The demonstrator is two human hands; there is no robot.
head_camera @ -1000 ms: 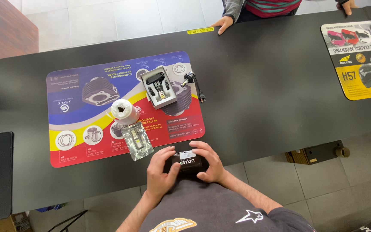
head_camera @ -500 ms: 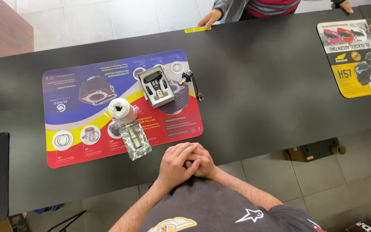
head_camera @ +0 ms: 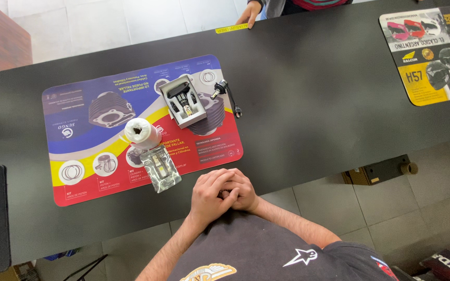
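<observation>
Both hands are resting clasped together at the near edge of the black surface (head_camera: 308, 104), left hand (head_camera: 212, 195) folding over right hand (head_camera: 241, 191), fingers interlacing and pressing shut; whether anything is lying inside the clasp cannot be told. Nearest to them, just off to the left, a clear plastic packet (head_camera: 161, 169) with a small yellow-tipped part inside is lying on the red edge of a printed mat (head_camera: 79, 135), not touching the hands. A roll of white wrapped material (head_camera: 140, 132) is standing just beyond the packet. Further back on the mat, an open grey box (head_camera: 183, 101) is sitting tilted, showing dark parts inside. A small bulb with a black cable (head_camera: 225, 93) is lying just beside the box. Another person's hand (head_camera: 248, 13) is resting at the far edge. A second printed mat (head_camera: 433, 52) is lying at far right.
</observation>
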